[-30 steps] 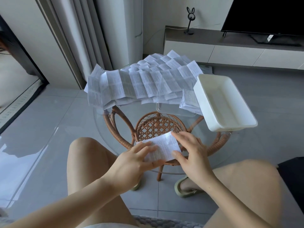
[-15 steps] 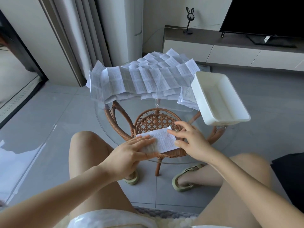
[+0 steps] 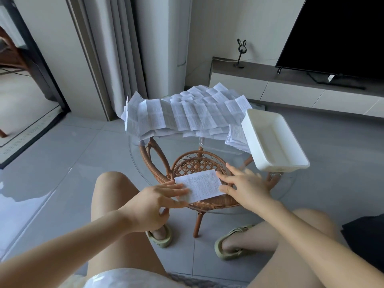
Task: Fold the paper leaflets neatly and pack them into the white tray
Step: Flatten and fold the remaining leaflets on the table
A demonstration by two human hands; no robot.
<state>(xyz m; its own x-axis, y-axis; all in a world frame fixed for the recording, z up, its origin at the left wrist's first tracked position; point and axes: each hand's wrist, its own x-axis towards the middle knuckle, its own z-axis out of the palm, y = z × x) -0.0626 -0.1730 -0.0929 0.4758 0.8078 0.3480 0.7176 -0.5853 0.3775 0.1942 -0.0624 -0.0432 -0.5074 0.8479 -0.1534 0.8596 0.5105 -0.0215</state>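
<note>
A folded printed leaflet point(image 3: 200, 185) lies flat on the near part of the round glass table point(image 3: 284, 190). My left hand point(image 3: 154, 201) presses its left end with straight fingers. My right hand point(image 3: 246, 185) touches its right edge, fingers spread and nearly straight. A heap of unfolded creased leaflets point(image 3: 182, 113) covers the far side of the table. The empty white tray point(image 3: 274, 140) stands at the right, overhanging the table's rim. A small stack of folded leaflets point(image 3: 236, 136) lies beside the tray's left wall.
A clear plastic tray point(image 3: 218, 145) sits between the heap and the white tray. The table stands on a rattan base point(image 3: 199, 163). My knees and sandalled feet are under the near edge. A TV cabinet point(image 3: 291, 84) and curtains lie beyond.
The camera has tilted up. My right hand has slid from on top of the leaflet to its right edge with its fingers spread; my left hand keeps pressing the left end.
</note>
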